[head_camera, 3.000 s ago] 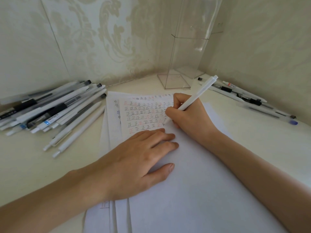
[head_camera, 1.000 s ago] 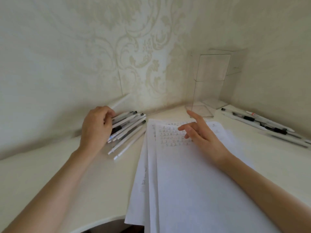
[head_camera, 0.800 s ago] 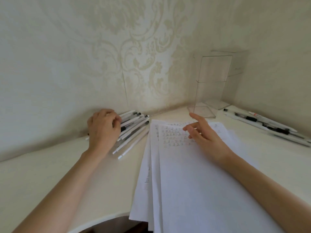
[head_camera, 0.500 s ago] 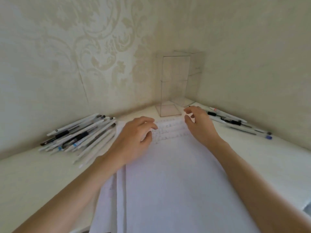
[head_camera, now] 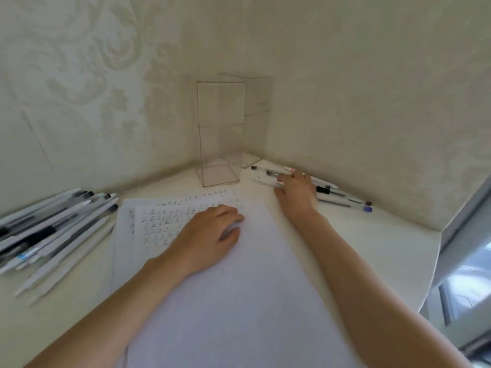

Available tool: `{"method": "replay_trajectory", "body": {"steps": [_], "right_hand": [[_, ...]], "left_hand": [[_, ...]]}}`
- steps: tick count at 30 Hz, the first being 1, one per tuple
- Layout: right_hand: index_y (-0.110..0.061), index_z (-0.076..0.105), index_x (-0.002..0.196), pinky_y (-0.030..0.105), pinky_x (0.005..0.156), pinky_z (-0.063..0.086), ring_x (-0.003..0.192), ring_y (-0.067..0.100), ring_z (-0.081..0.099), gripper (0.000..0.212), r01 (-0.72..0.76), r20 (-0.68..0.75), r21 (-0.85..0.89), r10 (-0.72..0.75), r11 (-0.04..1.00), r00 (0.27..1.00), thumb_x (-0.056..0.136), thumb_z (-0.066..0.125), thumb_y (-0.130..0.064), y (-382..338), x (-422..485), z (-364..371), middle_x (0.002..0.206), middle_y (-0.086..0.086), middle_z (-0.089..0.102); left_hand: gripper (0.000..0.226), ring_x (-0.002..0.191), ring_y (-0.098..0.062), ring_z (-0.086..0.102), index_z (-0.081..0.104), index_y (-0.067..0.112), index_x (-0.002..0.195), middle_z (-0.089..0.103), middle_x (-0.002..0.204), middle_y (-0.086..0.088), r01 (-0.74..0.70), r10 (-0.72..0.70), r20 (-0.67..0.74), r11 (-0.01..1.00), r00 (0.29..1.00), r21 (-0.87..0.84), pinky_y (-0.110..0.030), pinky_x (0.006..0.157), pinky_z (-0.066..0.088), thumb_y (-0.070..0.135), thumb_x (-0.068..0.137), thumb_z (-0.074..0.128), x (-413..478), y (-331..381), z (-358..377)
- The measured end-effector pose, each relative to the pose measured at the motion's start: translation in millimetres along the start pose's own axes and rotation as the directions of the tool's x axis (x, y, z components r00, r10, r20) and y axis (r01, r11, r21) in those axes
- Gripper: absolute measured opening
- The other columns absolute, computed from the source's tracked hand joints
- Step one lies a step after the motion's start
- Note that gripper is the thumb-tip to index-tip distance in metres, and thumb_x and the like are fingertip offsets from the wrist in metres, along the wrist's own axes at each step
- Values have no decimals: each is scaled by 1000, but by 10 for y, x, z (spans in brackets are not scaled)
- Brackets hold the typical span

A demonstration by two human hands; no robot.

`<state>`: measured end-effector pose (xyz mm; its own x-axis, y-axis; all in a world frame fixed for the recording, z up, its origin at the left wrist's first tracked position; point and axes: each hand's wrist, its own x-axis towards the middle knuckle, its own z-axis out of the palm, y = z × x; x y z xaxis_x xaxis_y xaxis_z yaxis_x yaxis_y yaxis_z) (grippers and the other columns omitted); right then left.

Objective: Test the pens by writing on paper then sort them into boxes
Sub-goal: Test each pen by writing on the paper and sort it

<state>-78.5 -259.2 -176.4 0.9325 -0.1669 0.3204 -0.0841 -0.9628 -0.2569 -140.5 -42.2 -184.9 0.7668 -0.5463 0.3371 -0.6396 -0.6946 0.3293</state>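
Your stack of white paper sheets (head_camera: 239,288) lies flat in the middle of the tabletop (head_camera: 372,248), its far end covered with rows of small handwritten characters, partly under your left hand (head_camera: 210,243). To your left, a loose pile of white and black-barrelled pens (head_camera: 53,235) lies fanned out, tips toward you. In the corner two tall clear plastic boxes stand upright, the front one (head_camera: 220,134) just beyond the paper, the second (head_camera: 256,102) behind it to the right. A smaller row of pens (head_camera: 342,200) lies along the right wall, your right hand (head_camera: 296,192) over its near part.
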Motion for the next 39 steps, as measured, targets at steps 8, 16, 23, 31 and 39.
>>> {"method": "replay_trajectory", "body": {"steps": [8,16,23,31,39], "right_hand": [[-11,48,101,36,75,37,98,30,50,9,22,5,249,-24,968,1000,94,44,-7,-108,-64,-83,108,13,56],[-7,55,88,34,68,33,72,18,41,25,447,-256,279,-383,850,888,92,42,-28,-586,-257,-180,80,1,47],[-16,32,50,27,62,26,46,21,34,46,566,-374,238,-463,789,803,80,46,-47,-762,-376,-21,50,-5,33],[-6,59,107,15,61,37,67,-1,47,29,593,-325,526,-501,610,802,86,57,-26,-775,-448,-17,88,-4,53],[-3,67,79,25,49,42,53,18,55,51,9,29,961,-132,277,991,101,35,-37,-896,-564,-317,61,14,65]], "left_hand": [[38,126,-5,33,47,26,131,38,139,14,18,-19,43,1000,999,16,-16,99,20,37,96,37,-36,70,-87],[59,126,11,21,45,39,130,30,139,28,-128,126,138,992,982,3,-6,102,12,67,85,20,-617,-33,-403],[55,131,14,11,32,50,135,19,142,36,-133,138,228,990,964,-38,-9,107,8,69,87,15,-881,-101,-397],[51,130,13,17,38,40,136,27,142,28,-151,158,192,987,969,-50,-11,107,12,60,91,23,-895,-107,-376],[45,124,-3,38,52,32,127,48,135,12,-95,87,104,993,991,71,-12,103,20,50,92,32,-926,-57,-397]]}}
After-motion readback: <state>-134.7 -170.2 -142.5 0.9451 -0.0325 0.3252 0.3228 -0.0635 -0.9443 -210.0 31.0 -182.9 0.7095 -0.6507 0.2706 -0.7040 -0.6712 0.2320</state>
